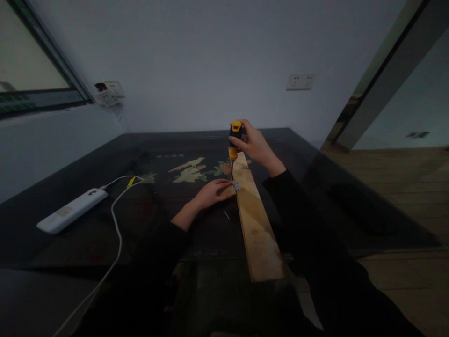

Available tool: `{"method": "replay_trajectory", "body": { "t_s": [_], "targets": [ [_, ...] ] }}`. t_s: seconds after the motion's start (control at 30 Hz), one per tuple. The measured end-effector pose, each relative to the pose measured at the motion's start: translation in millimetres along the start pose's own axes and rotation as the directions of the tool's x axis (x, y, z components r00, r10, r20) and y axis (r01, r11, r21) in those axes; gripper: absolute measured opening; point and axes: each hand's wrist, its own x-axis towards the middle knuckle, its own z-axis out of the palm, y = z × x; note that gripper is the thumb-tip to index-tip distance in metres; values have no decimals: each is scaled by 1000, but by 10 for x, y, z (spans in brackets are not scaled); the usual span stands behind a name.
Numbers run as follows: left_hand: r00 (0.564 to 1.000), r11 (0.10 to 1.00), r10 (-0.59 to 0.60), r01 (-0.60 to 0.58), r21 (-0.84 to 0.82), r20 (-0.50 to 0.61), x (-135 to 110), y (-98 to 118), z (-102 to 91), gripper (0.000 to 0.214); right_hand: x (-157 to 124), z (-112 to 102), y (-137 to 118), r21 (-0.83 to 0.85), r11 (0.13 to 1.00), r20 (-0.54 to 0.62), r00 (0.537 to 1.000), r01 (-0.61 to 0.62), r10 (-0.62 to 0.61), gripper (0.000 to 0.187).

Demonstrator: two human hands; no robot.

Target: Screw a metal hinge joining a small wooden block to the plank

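My right hand (257, 146) is closed around the black-and-yellow handle of a screwdriver (233, 154). The screwdriver stands nearly upright, its shaft pointing down to a small metal hinge (235, 186). The hinge lies at the left edge of a long wooden board (257, 229) and a small wood piece (228, 191). From the left, my left hand (212, 193) grips the small wood piece, fingertips beside the hinge. The exact contact of the screwdriver's tip is too small to make out. A thin pin-like bit (226, 215) lies on the dark table below the left hand.
The dark table (196, 229) has a bird-and-flower picture on its top. At left lies a white power strip (73, 210) with a white cable (117, 224) running off the front edge. The board overhangs the near edge. A wall with sockets (300, 81) stands behind.
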Motion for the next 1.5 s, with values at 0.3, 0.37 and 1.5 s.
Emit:
{"method": "replay_trajectory", "body": {
  "t_s": [0.3,0.37,1.5],
  "targets": [
    [1000,1000,-16,16,-17,10,9,-22,6,51,171,52,-201,18,971,194,952,237,-235,45],
    [1000,1000,-25,25,-8,15,9,-14,0,51,201,52,-232,38,963,247,932,266,-267,47],
    [999,999,35,-34,-6,10,19,-60,31,51,352,-90,-873,-544,781,479,878,307,-11,33]
  ]
}}
